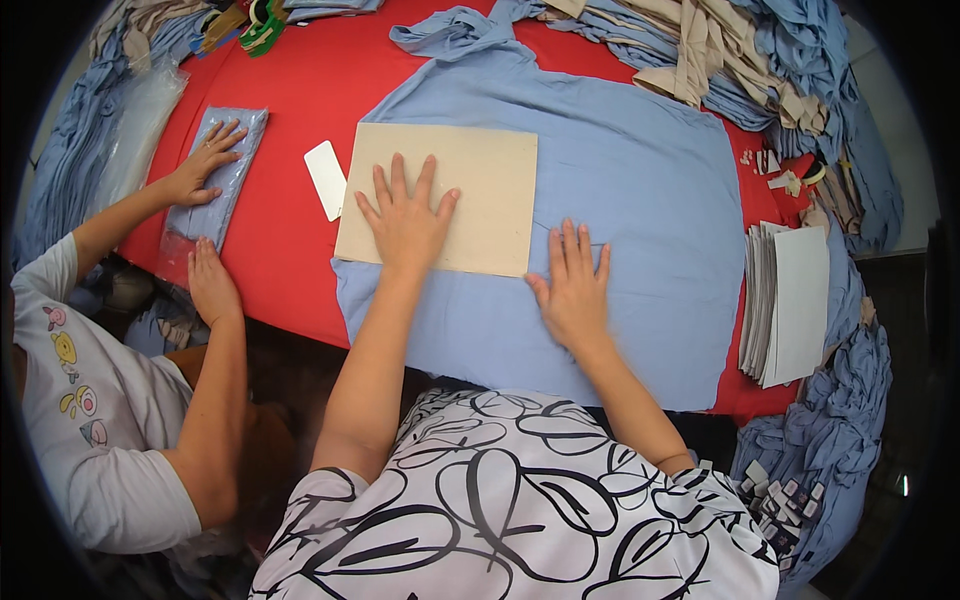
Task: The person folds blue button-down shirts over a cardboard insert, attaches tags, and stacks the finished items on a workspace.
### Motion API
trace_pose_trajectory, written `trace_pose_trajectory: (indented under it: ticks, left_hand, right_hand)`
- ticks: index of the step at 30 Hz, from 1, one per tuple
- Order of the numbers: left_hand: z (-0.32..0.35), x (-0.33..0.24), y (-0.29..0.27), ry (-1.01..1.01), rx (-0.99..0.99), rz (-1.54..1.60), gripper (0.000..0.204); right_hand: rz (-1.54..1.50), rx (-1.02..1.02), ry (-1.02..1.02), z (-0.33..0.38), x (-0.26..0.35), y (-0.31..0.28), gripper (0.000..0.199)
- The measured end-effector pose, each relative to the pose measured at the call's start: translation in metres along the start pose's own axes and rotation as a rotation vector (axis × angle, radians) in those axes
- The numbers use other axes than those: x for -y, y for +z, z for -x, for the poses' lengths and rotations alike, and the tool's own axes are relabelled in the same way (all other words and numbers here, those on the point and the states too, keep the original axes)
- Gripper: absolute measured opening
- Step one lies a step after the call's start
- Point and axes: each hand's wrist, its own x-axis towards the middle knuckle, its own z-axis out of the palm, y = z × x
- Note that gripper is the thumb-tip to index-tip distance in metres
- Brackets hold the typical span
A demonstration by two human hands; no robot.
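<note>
A light blue garment (pixel 640 170) lies spread over the red-covered table in front of me. On its left part rests a flat beige cardboard sheet (pixel 480 190). My left hand (pixel 408 222) presses on the cardboard with its fingers spread. Just past the board's lower right corner, my right hand (pixel 575 290) lies flat on the blue cloth, fingers stretched out. Neither hand grips anything. A white card tag (pixel 324 180) lies on the red cloth left of the board, close to its edge.
At the left a co-worker's hands rest on a folded blue garment in a clear bag (pixel 215 205). Clear plastic bags (pixel 145 125) lie beyond it. A stack of white-grey sheets (pixel 795 305) stands at the right edge of the red tablecloth (pixel 280 260). Blue and beige garments (pixel 690 50) heap along the far side.
</note>
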Motion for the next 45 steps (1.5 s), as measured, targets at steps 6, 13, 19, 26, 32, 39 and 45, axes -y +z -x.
trace_pose_trajectory:
  ticks: [6, 13, 19, 26, 32, 39, 45]
  left_hand:
    - [-0.001, 0.004, -0.009, 0.068, 0.014, 0.013, 0.080]
    - [-0.002, 0.003, -0.018, 0.074, 0.020, 0.036, 0.081]
    - [-0.012, 0.002, -0.018, 0.102, 0.040, 0.115, 0.083]
    - [-0.013, 0.003, -0.023, 0.065, 0.059, 0.142, 0.081]
    - [0.000, 0.017, -0.019, 0.288, 0.143, 0.184, 0.055]
    - [-0.001, 0.017, -0.003, -0.383, -0.232, 0.961, 0.065]
    - [-0.008, 0.013, -0.009, -0.034, -0.319, 0.695, 0.047]
  right_hand:
    - [-0.077, 0.001, -0.028, -0.007, 0.009, -0.010, 0.067]
    - [-0.527, 0.254, -0.192, -0.095, 0.016, -0.025, 0.048]
    - [-0.267, -0.197, -0.164, -0.225, 0.001, 0.024, 0.030]
    - [-0.184, 0.183, -0.307, -0.340, 0.042, -0.015, 0.033]
    - [-0.650, 0.098, -0.516, -0.287, 0.063, -0.007, 0.034]
    - [-0.179, 0.096, -0.747, -0.236, 0.103, 0.062, 0.041]
    - [-0.550, 0.269, -0.592, -0.235, 0.086, 0.055, 0.041]
